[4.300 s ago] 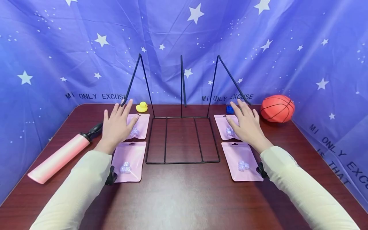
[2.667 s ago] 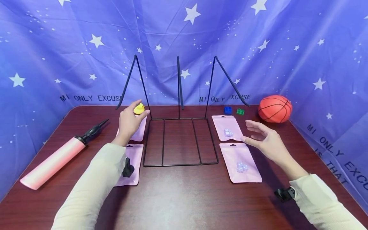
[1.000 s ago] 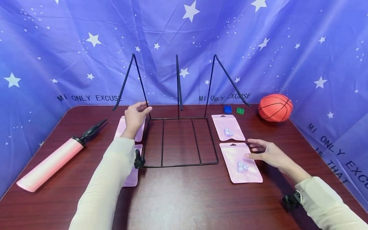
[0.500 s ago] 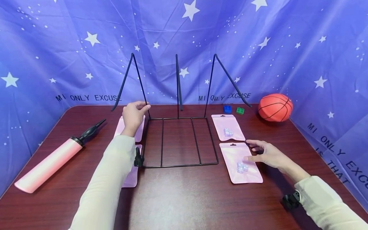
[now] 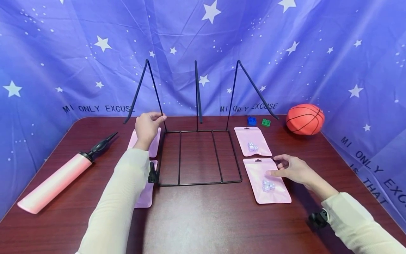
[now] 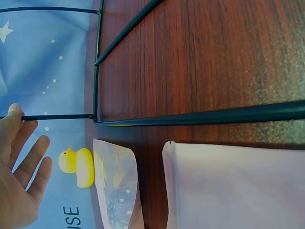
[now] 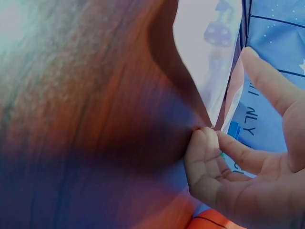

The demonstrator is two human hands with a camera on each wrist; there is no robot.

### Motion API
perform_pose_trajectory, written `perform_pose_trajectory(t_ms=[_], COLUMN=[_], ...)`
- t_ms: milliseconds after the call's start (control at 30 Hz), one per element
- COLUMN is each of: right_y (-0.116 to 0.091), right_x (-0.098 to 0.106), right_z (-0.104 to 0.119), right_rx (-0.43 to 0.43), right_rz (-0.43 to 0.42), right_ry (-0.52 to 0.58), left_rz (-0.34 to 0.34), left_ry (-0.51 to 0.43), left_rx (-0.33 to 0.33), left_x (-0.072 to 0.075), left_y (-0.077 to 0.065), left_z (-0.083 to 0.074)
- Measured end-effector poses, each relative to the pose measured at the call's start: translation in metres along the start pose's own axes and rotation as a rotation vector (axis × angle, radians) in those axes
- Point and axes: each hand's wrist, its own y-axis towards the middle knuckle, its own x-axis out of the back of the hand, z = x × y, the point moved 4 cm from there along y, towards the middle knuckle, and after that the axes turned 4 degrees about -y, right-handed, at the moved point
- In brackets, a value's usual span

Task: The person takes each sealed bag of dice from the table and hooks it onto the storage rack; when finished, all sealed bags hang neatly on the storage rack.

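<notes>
- Head view: black wire rack (image 5: 200,183) stands mid-table, between two columns of pink plastic pouches.
- Left hand (image 5: 147,128) pinches the rack's left upright between thumb and forefinger; remaining fingers loosely spread (left wrist view).
- Right hand (image 5: 296,171): fingers bent, thumb held well apart over the front right pouch (image 5: 272,197); fingertips at that pouch's far corner. Nothing seen gripped; whether the fingertips touch the corner, cannot tell.
- Pale translucent dice (image 5: 268,186) in this pouch; exact count hard to make out.
- Back right pouch (image 5: 244,135) in full view, dice inside.
- Back left pouch (image 5: 155,144) partly covered by left hand; front left pouch (image 5: 146,195) partly under the cream sleeve (image 5: 114,197).
- Yellow rubber duck (image 6: 82,167) beyond back left pouch; concealed by left hand in head view.
- Orange-red basketball (image 5: 305,119): whole in head view, only a sliver in right wrist view.
</notes>
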Motion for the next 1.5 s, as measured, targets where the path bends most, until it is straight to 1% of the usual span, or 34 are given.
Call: perform_pose_trajectory(t_ms=[133,300,400,633,867,1033,1233,1367,1500], right_y=[0.001,0.002,0.003,0.002,0.002,0.002,0.002,0.002,0.002], right_x=[0.000,0.000,-0.001,-0.002,-0.001,-0.001,-0.003,-0.005,-0.008], right_z=[0.001,0.004,0.007,0.010,0.011,0.011,0.011,0.009,0.007], right_rx=[-0.028,-0.036,-0.053,-0.116,-0.121,-0.118,-0.112,-0.113,-0.115], right_rz=[-0.020,-0.054,-0.059,-0.023,-0.002,-0.009,-0.022,-0.028,-0.008], right_ry=[-0.044,-0.120,-0.160,-0.142,-0.173,-0.198,-0.167,-0.138,-0.049], left_rz=[0.013,0.019,0.018,0.027,0.027,0.027,0.017,0.023,0.035], left_ry=[0.012,0.021,0.025,0.000,-0.015,-0.028,-0.059,-0.100,-0.147], left_rx=[0.009,-0.001,-0.001,0.023,0.020,0.012,-0.003,-0.009,-0.015], left_x=[0.000,0.000,0.000,-0.001,-0.002,-0.001,0.001,0.001,0.001], left_y=[0.000,0.001,0.001,0.001,0.002,0.003,0.003,0.003,0.002], left_z=[-0.002,-0.005,-0.006,-0.004,-0.003,-0.001,0.000,0.002,0.005])
